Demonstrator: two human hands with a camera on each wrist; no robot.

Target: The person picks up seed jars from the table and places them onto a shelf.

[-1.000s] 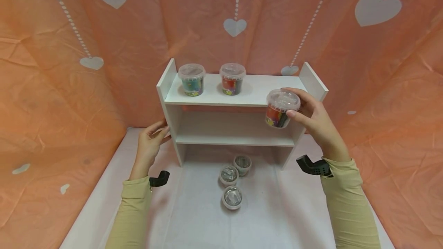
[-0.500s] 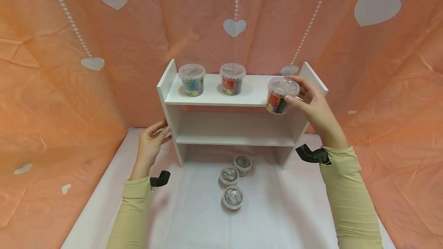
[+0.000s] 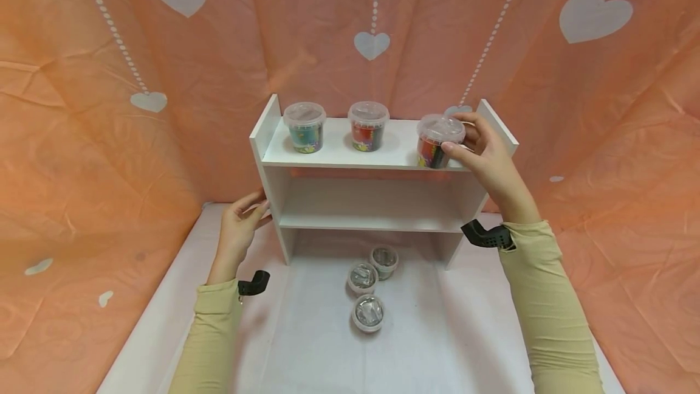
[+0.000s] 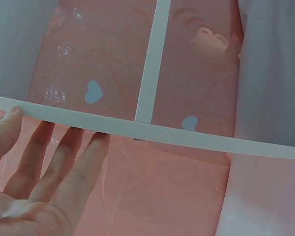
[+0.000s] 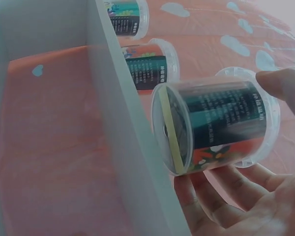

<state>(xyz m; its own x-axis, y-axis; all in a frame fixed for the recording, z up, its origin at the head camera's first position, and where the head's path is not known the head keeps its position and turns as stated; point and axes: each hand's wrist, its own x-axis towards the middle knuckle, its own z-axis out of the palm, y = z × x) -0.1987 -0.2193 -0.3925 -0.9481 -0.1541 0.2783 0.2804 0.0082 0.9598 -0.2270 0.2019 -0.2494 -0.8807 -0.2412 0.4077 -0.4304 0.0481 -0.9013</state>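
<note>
My right hand grips a clear-lidded plastic tub with a red and black label, fingers and thumb round its side. In the right wrist view, the tub has its base at the front edge of the shelf's top board; whether it touches cannot be told. On that white shelf stand a tub with a teal label and one with a red label. My left hand touches the shelf's left side panel with extended fingers, seen close up in the left wrist view on the panel's edge.
Three more lidded tubs, a back one, a middle one and a front one, sit on the white tabletop before the shelf. An orange sheet with white hearts hangs behind and at both sides.
My right hand has raised the tub from in front of the middle compartment to the right part of the top board, moving slightly left. The left hand stays at the side panel.
</note>
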